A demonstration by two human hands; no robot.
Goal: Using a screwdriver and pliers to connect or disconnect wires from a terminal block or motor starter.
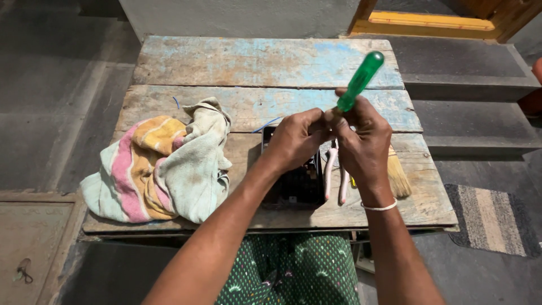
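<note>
My right hand point(364, 138) grips a screwdriver with a green see-through handle point(359, 81); the handle points up and to the right. My left hand point(294, 138) is closed right beside it, fingertips touching the right hand where the shaft is hidden. What the left fingers pinch is hidden. Both hands hover over a black electrical box point(296, 183) lying on the worn wooden table point(254, 62). A thin blue wire point(270, 123) runs out from behind my left hand.
A crumpled striped towel point(161, 166) lies on the table's left. Pink-handled pliers point(334, 175) and a small straw brush point(398, 176) lie right of the box. A striped mat point(491, 217) is on the floor at right, with concrete steps behind.
</note>
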